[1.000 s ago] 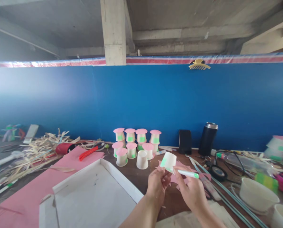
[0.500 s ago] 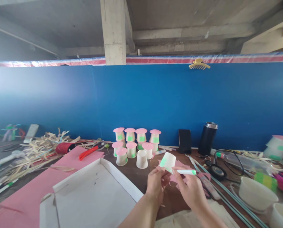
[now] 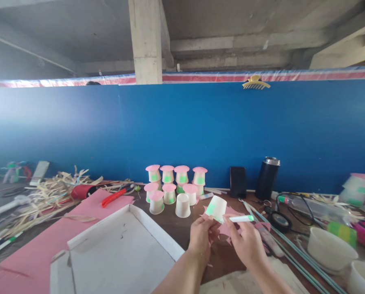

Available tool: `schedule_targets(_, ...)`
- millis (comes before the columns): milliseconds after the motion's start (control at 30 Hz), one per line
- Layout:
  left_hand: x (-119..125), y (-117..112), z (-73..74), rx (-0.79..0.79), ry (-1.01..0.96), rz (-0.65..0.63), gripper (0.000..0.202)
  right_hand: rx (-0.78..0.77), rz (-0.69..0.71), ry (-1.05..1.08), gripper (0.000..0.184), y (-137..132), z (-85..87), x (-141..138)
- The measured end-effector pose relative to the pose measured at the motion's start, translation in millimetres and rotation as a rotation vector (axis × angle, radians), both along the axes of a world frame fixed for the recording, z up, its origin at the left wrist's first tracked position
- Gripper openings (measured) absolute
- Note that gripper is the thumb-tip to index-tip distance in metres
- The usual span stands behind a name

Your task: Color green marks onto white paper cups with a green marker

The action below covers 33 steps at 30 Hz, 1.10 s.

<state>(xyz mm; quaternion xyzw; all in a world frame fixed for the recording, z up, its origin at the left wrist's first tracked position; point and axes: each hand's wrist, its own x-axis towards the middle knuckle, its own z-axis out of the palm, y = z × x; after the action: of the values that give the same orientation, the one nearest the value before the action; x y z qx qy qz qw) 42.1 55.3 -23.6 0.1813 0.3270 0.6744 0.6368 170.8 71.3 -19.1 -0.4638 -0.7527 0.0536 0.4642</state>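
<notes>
A white paper cup (image 3: 218, 205) with a green patch on its side is tilted in my left hand (image 3: 200, 237), whose fingers are closed on its lower edge. Between the fingers of my right hand (image 3: 246, 241) is a white marker (image 3: 242, 219) with a green end, its other end at the cup. Just left of them a plain white cup (image 3: 182, 206) stands upside down on the brown table. Beside and behind it are several upturned cups with pink paper discs on top and green patches, such as the nearest one (image 3: 156, 203), some of them stacked.
At the left lies a white shallow box (image 3: 118, 249) on pink paper (image 3: 38, 249), with a red strip (image 3: 113, 197) and straw-like strips (image 3: 54, 194). At the right are a black phone (image 3: 237, 182), a dark bottle (image 3: 267, 179), pale blue sticks (image 3: 301, 249) and a white bowl (image 3: 330, 249).
Both hands stay in nearly the same place with the cup and marker. The marker's green end has risen slightly, and more of the green patch shows as a block.
</notes>
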Motion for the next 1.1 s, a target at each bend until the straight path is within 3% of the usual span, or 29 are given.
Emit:
schedule_targets(200,-0.2,1.2,-2.2,-0.010,0.020,0.005,0.013,-0.030,0.078,-0.003,0.038,0.9,0.1,0.2)
schedule_targets(400,0.2,0.8,-1.7,-0.001,0.013,0.006,0.015,0.051,-0.041,0.018,0.038,3.3,-2.5,0.8)
schedule_targets(600,-1.2,-0.6,0.8,-0.020,0.017,0.009,0.011,-0.031,0.074,-0.005,0.036,-0.3,1.7,-0.3)
schedule_targets(867,-0.6,4.0,-11.3,0.010,-0.144,0.092,0.015,0.030,-0.022,0.193,0.034,-0.7,8.0,3.5)
schedule_targets(1100,-3.8,0.7,-7.5,0.013,-0.239,0.044,0.009,-0.074,-0.053,0.288,0.030,0.9,0.5,2.5)
